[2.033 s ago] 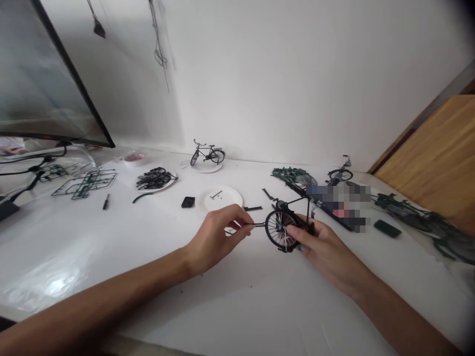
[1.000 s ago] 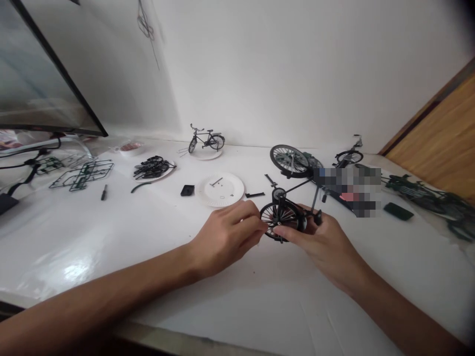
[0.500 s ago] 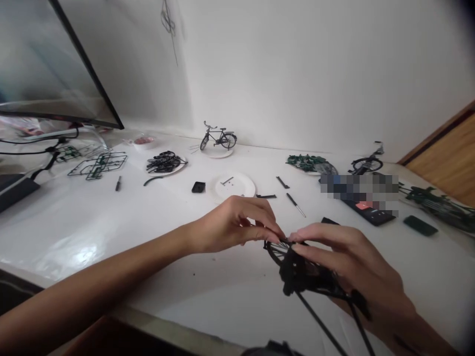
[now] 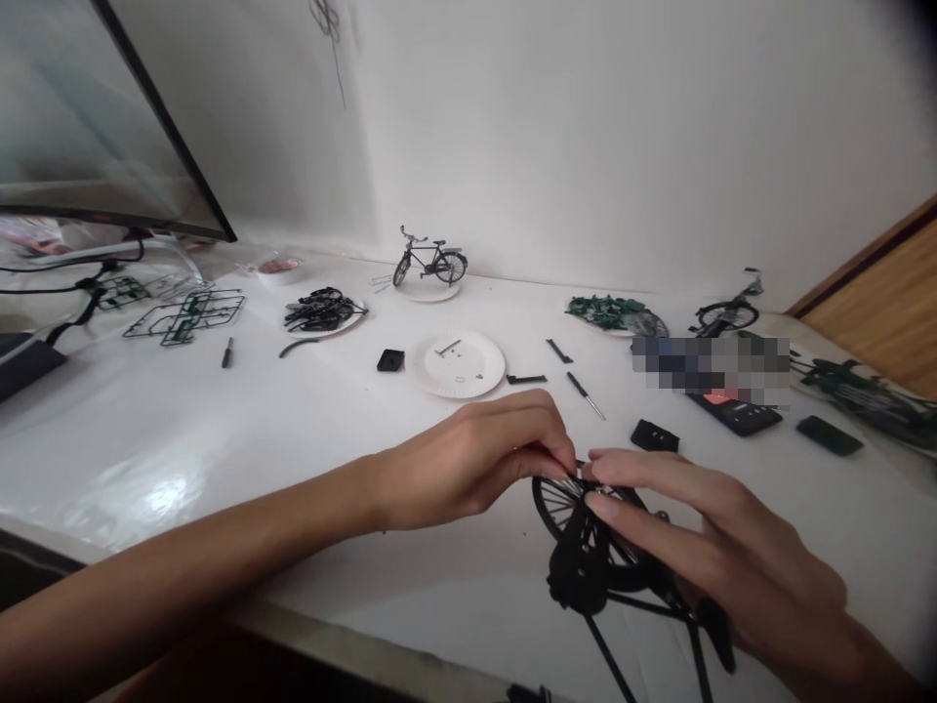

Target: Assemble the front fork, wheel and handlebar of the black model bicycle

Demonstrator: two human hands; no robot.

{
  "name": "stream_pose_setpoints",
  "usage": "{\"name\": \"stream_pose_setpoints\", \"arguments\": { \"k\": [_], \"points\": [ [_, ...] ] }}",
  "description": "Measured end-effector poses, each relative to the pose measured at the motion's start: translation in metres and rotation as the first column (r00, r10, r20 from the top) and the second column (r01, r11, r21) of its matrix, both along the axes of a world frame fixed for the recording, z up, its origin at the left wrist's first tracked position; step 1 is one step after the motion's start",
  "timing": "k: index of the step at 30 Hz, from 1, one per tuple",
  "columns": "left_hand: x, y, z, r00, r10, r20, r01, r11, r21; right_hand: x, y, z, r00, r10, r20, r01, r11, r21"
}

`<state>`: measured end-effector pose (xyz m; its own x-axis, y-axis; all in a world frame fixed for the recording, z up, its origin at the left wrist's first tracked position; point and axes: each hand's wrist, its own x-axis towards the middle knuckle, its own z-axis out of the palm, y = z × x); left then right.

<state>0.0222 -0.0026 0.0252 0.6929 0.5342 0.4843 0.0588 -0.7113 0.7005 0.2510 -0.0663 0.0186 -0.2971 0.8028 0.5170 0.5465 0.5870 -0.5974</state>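
Note:
A black model bicycle (image 4: 582, 566) is held above the table's near part, its spoked wheel towards the middle and its frame running down to the bottom edge. My left hand (image 4: 487, 454) pinches at the wheel's hub area with thumb and forefinger; whatever small piece lies between the fingertips is hidden. From the right, my right hand (image 4: 703, 527) grips the bicycle, thumb and forefinger near the hub, close to the left fingertips. Beyond the hands, a white paper plate (image 4: 475, 376) carries a few tiny parts and a small bar.
Behind stand a finished model bicycle (image 4: 431, 262) and another (image 4: 728, 312). Plates of black parts (image 4: 322, 310) and green parts (image 4: 607, 314) lie further back. A screwdriver (image 4: 586, 394), a black block (image 4: 654, 435), a phone-like device (image 4: 743, 413) and a monitor (image 4: 109, 117) are also in view.
The bicycle has turned so more of its spoked wheel shows. My left hand has moved slightly right, its fingers closer together. The view has shifted a little, uncovering the paper plate and black block.

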Motion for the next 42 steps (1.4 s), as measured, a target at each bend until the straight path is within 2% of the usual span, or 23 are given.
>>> {"name": "stream_pose_setpoints", "arguments": {
  "k": [11, 21, 26, 29, 31, 32, 37, 42],
  "points": [
    [-0.002, -0.001, 0.002, 1.0, 0.0, -0.008, 0.001, 0.999, 0.046, 0.003, -0.002, -0.003, 1.0, 0.026, -0.009, -0.026, 0.998, -0.058],
    [-0.006, 0.002, 0.005, 0.998, -0.035, -0.06, 0.038, 0.997, 0.063, 0.003, 0.017, -0.007, 1.0, 0.017, -0.008, -0.019, 0.97, -0.243],
    [-0.008, 0.008, 0.002, 0.998, -0.019, -0.055, 0.014, 0.996, -0.089, -0.001, 0.026, -0.01, 0.981, 0.051, -0.19, -0.104, 0.953, -0.284],
    [-0.006, 0.01, -0.003, 0.999, 0.021, -0.024, -0.027, 0.968, -0.249, -0.003, 0.036, -0.016, 0.961, -0.079, -0.263, -0.01, 0.947, -0.32],
    [-0.002, 0.01, -0.007, 0.998, 0.054, -0.018, -0.057, 0.947, -0.317, -0.005, 0.04, -0.019, 0.934, -0.192, -0.301, 0.068, 0.924, -0.377],
    [0.001, 0.009, -0.009, 0.997, 0.078, -0.015, -0.078, 0.939, -0.336, -0.007, 0.042, -0.02, 0.921, -0.214, -0.325, 0.066, 0.909, -0.412],
    [0.013, 0.007, -0.023, 0.972, 0.234, 0.001, -0.205, 0.853, -0.48, -0.012, 0.045, -0.022, 0.864, -0.13, -0.486, -0.199, 0.799, -0.567],
    [0.015, 0.007, -0.031, 0.967, 0.255, 0.024, -0.192, 0.786, -0.587, -0.013, 0.046, -0.023, 0.793, -0.15, -0.59, -0.31, 0.736, -0.603]
  ]
}}
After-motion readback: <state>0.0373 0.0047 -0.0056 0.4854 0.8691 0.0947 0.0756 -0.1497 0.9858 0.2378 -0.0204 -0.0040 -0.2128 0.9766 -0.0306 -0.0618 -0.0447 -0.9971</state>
